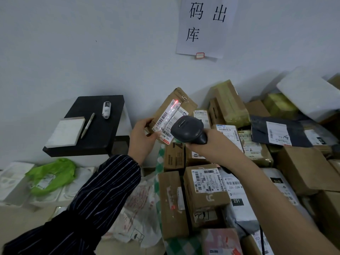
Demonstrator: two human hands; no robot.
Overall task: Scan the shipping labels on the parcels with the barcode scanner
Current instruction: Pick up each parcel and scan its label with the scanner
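Heap of brown cardboard boxes and grey plastic-bag parcels [205, 198] fills right side, against white wall. Small black square worktop [100, 138] left of heap carries white notepad [65, 132], pen [88, 125], small white bottle [106, 109]. My left hand [141, 137], grip pinching edge of flat brown cardboard parcel [177, 103], holds it tilted above heap. My right hand [215, 142], grip wrapped round handle of dark grey barcode scanner [189, 130], just beside parcel. Red scan line lies across its white shipping label [166, 122].

pale wall [92, 43], paper sign [204, 26], black side table [99, 133]
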